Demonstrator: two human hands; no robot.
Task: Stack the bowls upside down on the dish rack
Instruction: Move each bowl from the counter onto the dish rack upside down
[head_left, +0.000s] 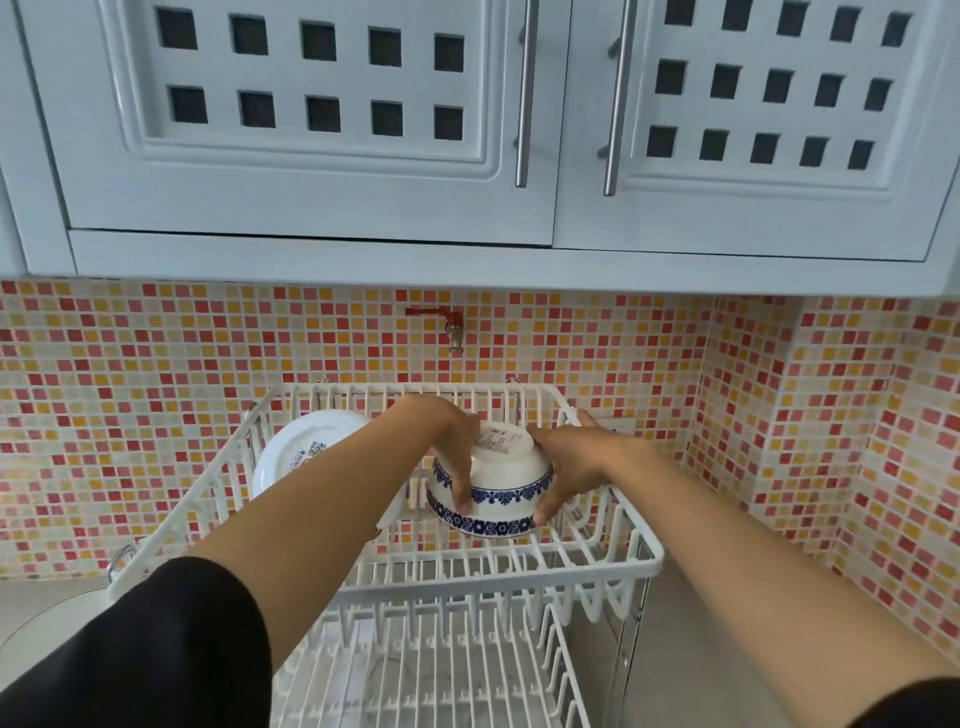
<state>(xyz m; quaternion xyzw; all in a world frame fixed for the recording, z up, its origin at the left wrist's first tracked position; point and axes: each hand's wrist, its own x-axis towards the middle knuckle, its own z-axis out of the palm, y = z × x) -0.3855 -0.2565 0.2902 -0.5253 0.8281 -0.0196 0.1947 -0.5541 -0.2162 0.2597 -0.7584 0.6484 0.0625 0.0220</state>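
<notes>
Two-tier white dish rack (613, 564) up against the mosaic wall, upper basket in play. Standing on edge at the basket's left end, a white plate (306, 452), just beside the action. Right of that plate, toward the basket's middle: the bowls (491, 496), blue-banded, rims down, one nested over another by the look of the two blue bands, foot ring facing up. Lower rim looks to rest on the basket wires, though contact itself hidden.

Left hand (454, 452) clamped on the bowls' left flank, fingers curled down over the band. Right hand (563, 467) cupping the right flank, fingers wrapped to the lower rim, thumb reaching up to the basket's back rail.

Judged step: seating the stack. Best done by keeping both rims level, centring the top bowl squarely over the lower one, easing down until settled across several wires, not perched on one. Then loosening one side at a time, testing for wobble. Worth keeping clear of the plate, to avoid a knock.
</notes>
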